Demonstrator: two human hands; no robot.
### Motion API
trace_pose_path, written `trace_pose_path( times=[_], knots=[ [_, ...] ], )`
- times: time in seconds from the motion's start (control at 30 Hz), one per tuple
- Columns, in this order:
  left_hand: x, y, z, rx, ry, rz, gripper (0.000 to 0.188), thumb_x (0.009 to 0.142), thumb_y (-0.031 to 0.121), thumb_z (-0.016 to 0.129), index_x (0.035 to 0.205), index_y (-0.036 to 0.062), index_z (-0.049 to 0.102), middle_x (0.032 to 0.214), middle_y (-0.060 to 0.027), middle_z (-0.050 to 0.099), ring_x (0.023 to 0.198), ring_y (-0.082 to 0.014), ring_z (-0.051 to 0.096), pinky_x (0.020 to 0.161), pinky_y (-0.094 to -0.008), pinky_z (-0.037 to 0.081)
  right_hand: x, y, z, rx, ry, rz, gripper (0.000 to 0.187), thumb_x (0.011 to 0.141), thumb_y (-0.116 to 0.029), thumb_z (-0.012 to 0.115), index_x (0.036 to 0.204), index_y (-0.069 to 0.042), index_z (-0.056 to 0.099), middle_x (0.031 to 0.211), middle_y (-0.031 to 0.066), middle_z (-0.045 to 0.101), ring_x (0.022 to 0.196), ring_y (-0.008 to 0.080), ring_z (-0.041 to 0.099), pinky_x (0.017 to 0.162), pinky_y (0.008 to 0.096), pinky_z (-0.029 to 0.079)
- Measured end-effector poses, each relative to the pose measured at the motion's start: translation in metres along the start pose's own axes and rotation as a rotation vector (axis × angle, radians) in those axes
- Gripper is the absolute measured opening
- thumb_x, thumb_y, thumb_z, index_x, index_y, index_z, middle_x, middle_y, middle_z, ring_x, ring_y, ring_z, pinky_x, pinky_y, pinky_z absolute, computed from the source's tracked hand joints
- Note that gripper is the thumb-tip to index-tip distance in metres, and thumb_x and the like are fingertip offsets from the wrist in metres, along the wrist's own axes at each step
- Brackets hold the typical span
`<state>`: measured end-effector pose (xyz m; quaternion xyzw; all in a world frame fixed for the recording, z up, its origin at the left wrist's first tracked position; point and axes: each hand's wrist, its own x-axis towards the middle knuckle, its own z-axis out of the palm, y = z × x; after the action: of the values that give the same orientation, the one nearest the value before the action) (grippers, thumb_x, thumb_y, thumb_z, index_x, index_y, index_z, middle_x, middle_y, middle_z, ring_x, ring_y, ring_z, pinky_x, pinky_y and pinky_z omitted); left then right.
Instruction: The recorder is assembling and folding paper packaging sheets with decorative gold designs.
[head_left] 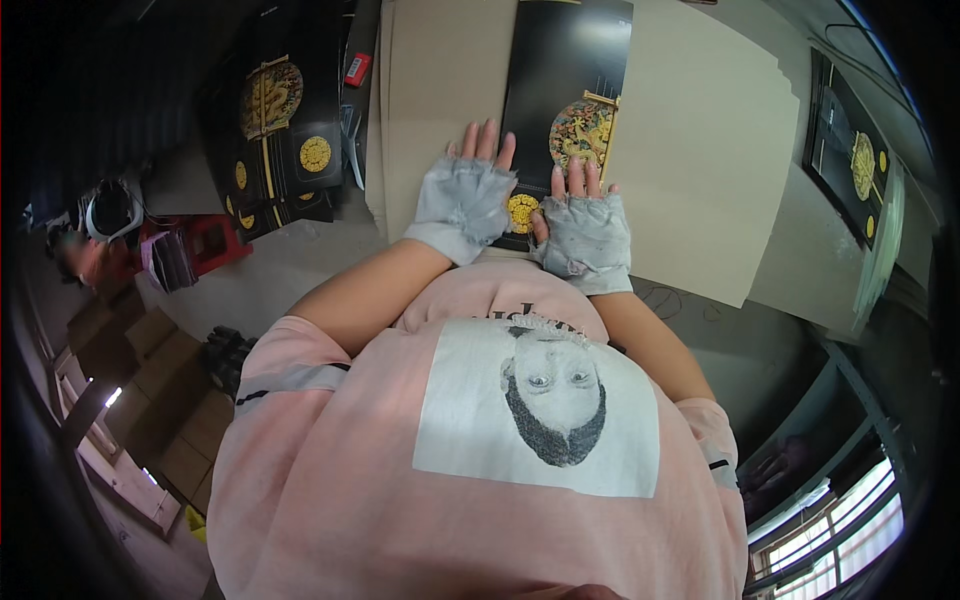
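Note:
A long black printed sheet [565, 50] with gold and coloured round ornaments lies in front of me on beige board. My left hand [465, 190], in a grey fingerless glove, rests flat at the sheet's left edge, fingers stretched forward. Gloved the same way, my right hand [585, 225] lies over the sheet's lower right edge, its fingertips on the large round ornament. Nothing shows in the grip of either hand. Between them a small gold medallion [523, 212] is visible near the sheet's bottom. The palms and what lies under them are hidden.
Beige board sheets [705, 130] are layered to the right. Black printed pieces [285, 150] are piled at the left, and another black printed piece [848, 150] lies far right. A small red box [357, 69], a red stool [215, 245] and cardboard boxes [175, 430] are on the left side.

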<state>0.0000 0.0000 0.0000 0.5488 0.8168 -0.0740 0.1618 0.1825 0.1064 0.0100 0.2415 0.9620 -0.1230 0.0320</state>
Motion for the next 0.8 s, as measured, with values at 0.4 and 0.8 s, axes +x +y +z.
trace_pose_path(
  times=[0.4, 0.8],
  knots=[
    [0.22, -0.016, -0.198, -0.192, 0.044, -0.275, 0.108, 0.089, 0.054, 0.073, 0.163, 0.0001, 0.015, 0.169, -0.0199, 0.026, 0.155, -0.0387, 0.027, 0.127, -0.0493, 0.023, -0.008, -0.001, 0.003, 0.008, -0.049, 0.018, 0.074, 0.097, -0.052, 0.055, 0.155, -0.008, 0.042, 0.166, 0.0198, 0.031, 0.154, 0.0392, 0.028, 0.114, 0.0675, 0.031],
    [0.166, 0.001, -0.118, 0.142, 0.332, -0.127, 0.096, 0.092, 0.051, 0.064, 0.162, -0.0004, 0.025, 0.167, -0.0249, 0.027, 0.155, -0.0381, 0.028, 0.128, -0.049, 0.021, -0.001, -0.003, -0.017, 0.031, -0.001, 0.012, 0.068, 0.097, -0.046, 0.056, 0.152, -0.008, 0.046, 0.164, 0.0176, 0.035, 0.153, 0.0373, 0.032, 0.116, 0.0635, 0.032]
  ],
)
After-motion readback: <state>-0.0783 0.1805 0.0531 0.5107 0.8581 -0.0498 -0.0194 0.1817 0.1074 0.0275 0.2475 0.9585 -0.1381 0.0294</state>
